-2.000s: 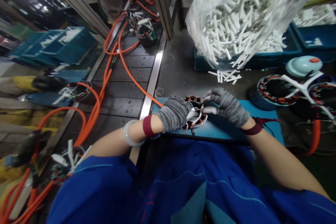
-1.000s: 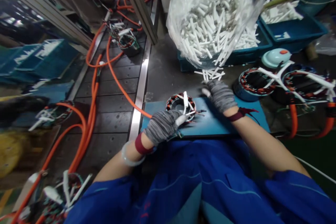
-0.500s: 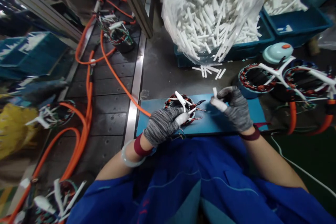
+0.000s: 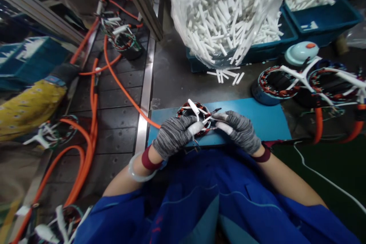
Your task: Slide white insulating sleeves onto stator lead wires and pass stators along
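A wound motor stator [image 4: 180, 112] with copper-coloured windings and loose leads sits on a blue board in front of me. White insulating sleeves [image 4: 193, 106] stick up from its leads. My left hand [image 4: 175, 134], in a grey glove with white fingertips, lies against the stator's near left side, thumb and fingers closed on a thin white sleeve [image 4: 207, 119]. From the right, my gloved right hand [image 4: 240, 130] pinches at the lead ends beside that sleeve; its fingertips cover most of what they grip. A dark-tipped lead [image 4: 216, 110] points out just above them.
Behind the blue board [image 4: 257, 113] stands a clear bag of white tubes [image 4: 220, 19] in a blue bin. Loose tubes [image 4: 225, 75] lie before it. Two stators [image 4: 264, 93] stand at right. On the left, a conveyor [image 4: 111, 137] carries orange cables and stators; a co-worker's yellow sleeve [image 4: 34, 101] reaches in.
My right hand has moved left with a short white tube, from over the board to the stator's leads. My left hand keeps its hold. The co-worker's arm has reached further in at left.
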A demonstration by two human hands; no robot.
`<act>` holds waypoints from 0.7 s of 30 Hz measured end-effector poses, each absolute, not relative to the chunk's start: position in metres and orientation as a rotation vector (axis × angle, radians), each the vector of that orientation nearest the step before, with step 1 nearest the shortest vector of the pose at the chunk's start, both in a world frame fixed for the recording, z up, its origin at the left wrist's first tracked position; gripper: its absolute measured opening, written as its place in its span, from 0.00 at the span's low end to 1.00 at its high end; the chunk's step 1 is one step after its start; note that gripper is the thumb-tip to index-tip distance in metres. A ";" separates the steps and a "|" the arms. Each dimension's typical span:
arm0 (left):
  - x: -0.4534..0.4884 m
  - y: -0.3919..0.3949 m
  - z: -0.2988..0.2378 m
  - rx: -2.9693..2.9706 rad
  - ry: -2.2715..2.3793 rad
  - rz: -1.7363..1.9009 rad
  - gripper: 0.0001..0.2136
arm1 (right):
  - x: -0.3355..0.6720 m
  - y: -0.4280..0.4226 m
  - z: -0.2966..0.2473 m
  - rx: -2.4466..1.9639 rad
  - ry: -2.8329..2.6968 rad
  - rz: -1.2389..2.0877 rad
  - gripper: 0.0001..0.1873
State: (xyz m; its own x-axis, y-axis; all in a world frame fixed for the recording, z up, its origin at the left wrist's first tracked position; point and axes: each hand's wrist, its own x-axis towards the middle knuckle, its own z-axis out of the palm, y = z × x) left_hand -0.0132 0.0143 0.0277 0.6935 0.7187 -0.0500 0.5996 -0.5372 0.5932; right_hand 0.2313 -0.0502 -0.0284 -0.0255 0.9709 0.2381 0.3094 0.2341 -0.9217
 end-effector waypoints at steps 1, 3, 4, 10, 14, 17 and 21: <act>-0.013 0.016 0.026 2.282 0.993 0.278 0.15 | 0.232 -0.047 -0.027 -1.243 -1.545 0.863 0.14; -0.011 0.023 0.025 2.201 0.984 0.286 0.16 | 0.235 -0.039 -0.029 -1.214 -1.510 1.010 0.13; -0.009 0.028 0.024 2.161 0.970 0.274 0.16 | 0.237 -0.037 -0.032 -1.185 -1.447 1.145 0.13; -0.005 0.043 0.029 2.005 0.859 0.212 0.16 | 0.239 -0.040 -0.046 -1.134 -1.111 1.455 0.20; -0.006 0.026 0.028 2.114 1.158 0.259 0.16 | 0.231 -0.046 -0.035 -1.381 -1.280 1.106 0.17; -0.003 0.019 0.023 2.257 1.240 0.260 0.15 | 0.227 -0.040 -0.029 -1.397 -1.353 1.194 0.21; 0.004 0.025 0.018 2.389 1.127 0.151 0.14 | 0.224 -0.037 -0.028 -1.423 -1.353 1.379 0.36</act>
